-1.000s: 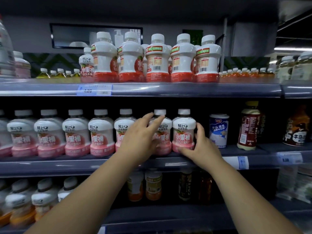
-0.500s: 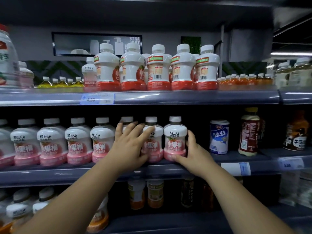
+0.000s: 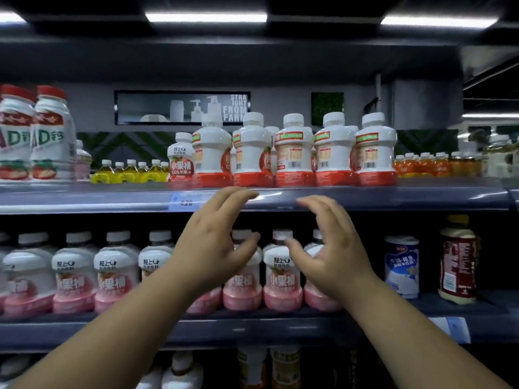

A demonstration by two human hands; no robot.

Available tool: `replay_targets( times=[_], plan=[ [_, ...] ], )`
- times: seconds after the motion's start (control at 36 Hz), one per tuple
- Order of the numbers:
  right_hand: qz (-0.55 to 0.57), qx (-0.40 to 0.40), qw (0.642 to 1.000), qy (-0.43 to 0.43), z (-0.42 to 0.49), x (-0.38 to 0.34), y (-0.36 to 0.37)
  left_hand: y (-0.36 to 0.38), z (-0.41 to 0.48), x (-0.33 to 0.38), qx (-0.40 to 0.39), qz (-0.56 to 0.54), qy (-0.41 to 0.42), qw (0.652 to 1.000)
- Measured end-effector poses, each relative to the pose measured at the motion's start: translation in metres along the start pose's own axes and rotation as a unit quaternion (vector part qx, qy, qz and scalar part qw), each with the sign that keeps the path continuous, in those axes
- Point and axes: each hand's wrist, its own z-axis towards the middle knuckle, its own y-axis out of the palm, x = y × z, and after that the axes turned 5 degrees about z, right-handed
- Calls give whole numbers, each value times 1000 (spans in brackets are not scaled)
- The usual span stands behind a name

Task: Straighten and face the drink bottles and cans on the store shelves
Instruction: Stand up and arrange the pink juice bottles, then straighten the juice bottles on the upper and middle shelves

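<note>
- Left grip and right grip: both released, fingers loosely curved, holding nothing. They hover in front of the upper shelf, fingertips level with its front lip. Cannot tell whether they touch it.
- Task's things sit just above the fingertips: five red-based bottles in a row at the front of the upper shelf. The three on the right show barcodes outward. The two on the left are turned part way, with front art only at the side.
- A smaller red-label bottle stands at the row's left end, label out.
- Judgement: the step in hand is facing this upper row. Take each bottle low on the body and twist it in place, base on the shelf, until the front label sits square to the aisle. The bottles stand close together, so steady the neighbour with the other grip.
- Middle shelf: pink-based bottles in a row. Those in view have labels out and look done.
- Further out: small yellow bottles, small orange bottles, a blue-and-white can, a brown bottle.
- Hard to make out: the pink bottles behind both grips, any rows behind the fronts, the dark bottom shelf and the blurred price tag. The left edge is smeared.
</note>
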Motion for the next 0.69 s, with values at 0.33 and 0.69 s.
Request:
replay_targets(
  times=[0.33,0.69],
  plan=[
    [-75,-80,983,145,113,-44,41,-27,85,-70,24,-26,-206,978],
    [-83,-69,966,234,146,-36,53,-36,113,-111,-111,-105,-294,943]
  ],
)
